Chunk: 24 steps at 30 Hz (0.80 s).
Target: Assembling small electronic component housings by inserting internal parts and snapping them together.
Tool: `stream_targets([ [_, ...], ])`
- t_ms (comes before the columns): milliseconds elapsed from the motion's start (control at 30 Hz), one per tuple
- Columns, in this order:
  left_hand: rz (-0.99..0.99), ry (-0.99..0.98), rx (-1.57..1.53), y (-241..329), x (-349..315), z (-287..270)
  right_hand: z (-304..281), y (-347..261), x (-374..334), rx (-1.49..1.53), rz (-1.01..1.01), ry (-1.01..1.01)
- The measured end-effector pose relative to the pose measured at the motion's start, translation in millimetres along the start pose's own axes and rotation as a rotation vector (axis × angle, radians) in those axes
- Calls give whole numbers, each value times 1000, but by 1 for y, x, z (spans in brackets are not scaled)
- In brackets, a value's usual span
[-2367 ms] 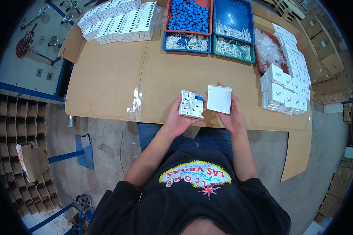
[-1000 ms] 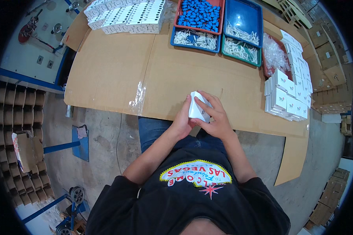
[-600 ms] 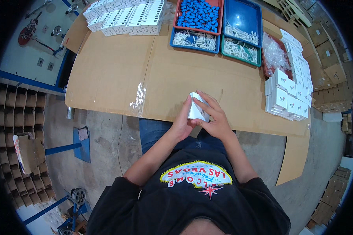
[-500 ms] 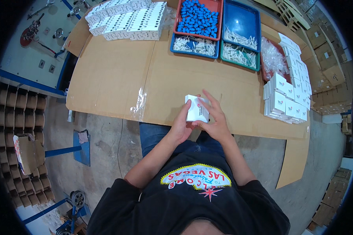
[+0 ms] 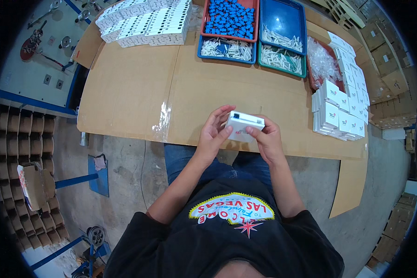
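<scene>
Between my two hands, above the near edge of the cardboard table cover (image 5: pixel 125 92), is a small white box (image 5: pixel 244 127). It is tilted so that a narrow side with small dark marks faces up. My left hand (image 5: pixel 214 132) grips its left end, thumb on the near face and fingers behind. At the right end my right hand (image 5: pixel 268 139) holds it, the thumb pressed on the front face. The fingers behind the box are partly hidden.
Rows of white boxes (image 5: pixel 167 28) stand at the far left. Trays hold blue parts (image 5: pixel 231 18) and white sticks (image 5: pixel 282 60). At the right are a reddish tray of clear plastic bags (image 5: pixel 323 62) and stacked white boxes (image 5: pixel 330 113).
The box has been turned from its broad printed face to a narrow marked side. My right hand has moved from across its face to its right end.
</scene>
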<state>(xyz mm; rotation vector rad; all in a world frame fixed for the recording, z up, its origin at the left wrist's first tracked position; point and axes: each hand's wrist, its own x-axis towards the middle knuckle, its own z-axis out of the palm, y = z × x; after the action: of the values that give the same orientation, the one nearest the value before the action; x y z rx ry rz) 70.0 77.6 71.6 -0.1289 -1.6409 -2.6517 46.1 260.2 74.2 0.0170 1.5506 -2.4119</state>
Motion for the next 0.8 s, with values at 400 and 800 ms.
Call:
stream_targets([
  [400,-28,-121,20,14,-9,2,16,-9,-18,-169,-115,-105],
  [800,-85,-12,-8,-1,-13,-8,21,1,-12,-218,-62,-71],
])
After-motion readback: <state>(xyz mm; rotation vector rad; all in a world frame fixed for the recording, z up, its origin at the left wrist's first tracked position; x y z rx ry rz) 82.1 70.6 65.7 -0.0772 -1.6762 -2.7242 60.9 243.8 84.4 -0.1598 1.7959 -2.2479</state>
